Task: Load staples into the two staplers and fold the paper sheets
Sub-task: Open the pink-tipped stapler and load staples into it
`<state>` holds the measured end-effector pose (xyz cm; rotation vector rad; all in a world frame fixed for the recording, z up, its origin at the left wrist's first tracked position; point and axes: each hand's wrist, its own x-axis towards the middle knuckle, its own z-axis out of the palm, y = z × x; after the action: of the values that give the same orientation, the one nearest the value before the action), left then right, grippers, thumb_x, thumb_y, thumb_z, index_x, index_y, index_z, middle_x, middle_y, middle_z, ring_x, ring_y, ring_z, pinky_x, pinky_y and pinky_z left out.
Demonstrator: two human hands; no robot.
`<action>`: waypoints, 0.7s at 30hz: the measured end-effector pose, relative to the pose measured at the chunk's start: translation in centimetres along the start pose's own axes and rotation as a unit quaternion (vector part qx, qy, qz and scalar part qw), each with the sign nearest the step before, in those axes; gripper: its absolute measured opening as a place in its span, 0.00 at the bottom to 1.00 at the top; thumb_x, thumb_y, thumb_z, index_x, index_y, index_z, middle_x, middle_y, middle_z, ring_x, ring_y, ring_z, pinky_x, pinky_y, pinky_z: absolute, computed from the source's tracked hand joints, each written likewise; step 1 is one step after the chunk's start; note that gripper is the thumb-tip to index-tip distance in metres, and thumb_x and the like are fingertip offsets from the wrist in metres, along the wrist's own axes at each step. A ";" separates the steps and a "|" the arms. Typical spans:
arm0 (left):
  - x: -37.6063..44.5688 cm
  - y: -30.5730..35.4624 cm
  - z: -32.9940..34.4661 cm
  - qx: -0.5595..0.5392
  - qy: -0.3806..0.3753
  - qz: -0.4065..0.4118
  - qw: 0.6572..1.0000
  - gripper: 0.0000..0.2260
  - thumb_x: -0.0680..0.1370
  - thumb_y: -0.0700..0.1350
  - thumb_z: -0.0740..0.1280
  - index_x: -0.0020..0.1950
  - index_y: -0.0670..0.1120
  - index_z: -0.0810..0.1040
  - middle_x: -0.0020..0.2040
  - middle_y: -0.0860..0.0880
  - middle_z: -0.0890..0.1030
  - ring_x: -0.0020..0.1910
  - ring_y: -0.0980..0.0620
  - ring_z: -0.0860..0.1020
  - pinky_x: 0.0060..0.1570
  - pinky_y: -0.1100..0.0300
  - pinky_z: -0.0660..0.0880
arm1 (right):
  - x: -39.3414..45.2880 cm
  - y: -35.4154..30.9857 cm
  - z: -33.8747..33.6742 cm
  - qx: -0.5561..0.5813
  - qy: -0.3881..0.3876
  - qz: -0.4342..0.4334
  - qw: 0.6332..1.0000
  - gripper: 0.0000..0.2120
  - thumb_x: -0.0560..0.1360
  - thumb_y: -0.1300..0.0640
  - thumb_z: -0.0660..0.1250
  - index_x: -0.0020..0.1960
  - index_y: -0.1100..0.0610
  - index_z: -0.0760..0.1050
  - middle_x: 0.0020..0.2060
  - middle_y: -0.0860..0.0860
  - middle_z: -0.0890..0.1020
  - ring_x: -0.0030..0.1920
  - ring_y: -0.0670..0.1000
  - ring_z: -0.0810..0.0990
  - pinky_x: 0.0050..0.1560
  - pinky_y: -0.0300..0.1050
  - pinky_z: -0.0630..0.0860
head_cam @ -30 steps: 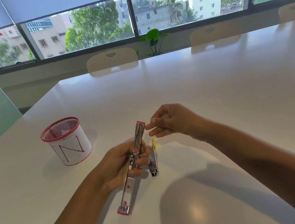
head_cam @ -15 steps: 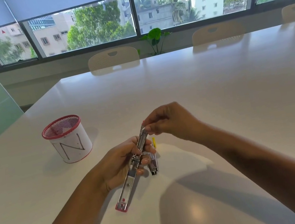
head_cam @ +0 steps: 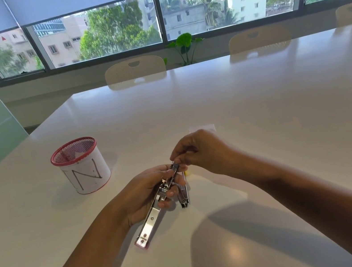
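Observation:
My left hand [head_cam: 144, 192] grips a red stapler [head_cam: 151, 220] that is swung fully open, its metal length running from near me up toward the far right. My right hand [head_cam: 199, 150] has its curled fingertips pinched at the far tip of the stapler's metal channel; whether staples sit between them is hidden. A second stapler [head_cam: 183, 194] with a yellow end lies on the white table [head_cam: 261, 118] just right of my left fingers. A small white paper [head_cam: 202, 128] shows just beyond my right hand.
A red mesh cup [head_cam: 80, 165] wrapped in white paper marked "N" stands to the left. Beige chairs [head_cam: 135, 71] line the far table edge below the windows, with a green plant [head_cam: 185, 44] behind. A green glass wall is at far left.
My right hand has come down from just right of the stapler tip onto the tip itself. The left hand has kept its hold on the opened stapler.

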<state>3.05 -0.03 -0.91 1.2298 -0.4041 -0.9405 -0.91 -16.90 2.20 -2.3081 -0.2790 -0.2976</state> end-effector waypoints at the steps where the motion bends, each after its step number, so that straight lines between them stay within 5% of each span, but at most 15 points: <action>1: 0.0 0.0 0.2 0.007 0.006 -0.002 1.000 0.10 0.75 0.40 0.60 0.52 0.39 0.77 0.38 0.42 0.77 0.26 0.54 0.70 0.20 0.67 0.66 | 0.0 0.0 0.0 -0.005 -0.004 0.000 1.000 0.07 0.72 0.61 0.69 0.49 0.59 0.82 0.37 0.45 0.79 0.34 0.36 0.75 0.37 0.21 0.68; 7: 0.0 0.1 0.3 0.014 0.024 -0.012 1.000 0.14 0.74 0.47 0.58 0.52 0.38 0.73 0.35 0.43 0.78 0.24 0.54 0.70 0.20 0.66 0.64 | 0.0 -0.2 0.1 -0.043 -0.027 -0.009 0.999 0.05 0.72 0.61 0.68 0.47 0.57 0.81 0.35 0.44 0.78 0.34 0.36 0.75 0.36 0.22 0.67; 16: 0.0 0.2 0.6 0.025 0.028 -0.010 0.999 0.13 0.75 0.43 0.56 0.53 0.39 0.75 0.34 0.44 0.78 0.24 0.54 0.69 0.20 0.67 0.63 | 0.4 0.4 0.3 0.005 0.005 0.017 1.000 0.04 0.71 0.62 0.70 0.45 0.57 0.82 0.28 0.38 0.77 0.29 0.33 0.75 0.35 0.24 0.69; 21: 0.0 0.2 0.8 0.046 0.025 -0.011 0.999 0.13 0.80 0.42 0.52 0.51 0.38 0.74 0.32 0.44 0.78 0.23 0.54 0.68 0.20 0.67 0.63 | 0.4 0.4 0.5 -0.014 -0.008 0.022 1.000 0.04 0.71 0.62 0.69 0.45 0.57 0.82 0.29 0.43 0.79 0.30 0.31 0.75 0.35 0.22 0.68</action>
<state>2.57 -0.48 -0.48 1.3405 -0.3989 -0.9169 -0.34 -16.80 1.70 -2.3407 -0.2337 -0.2639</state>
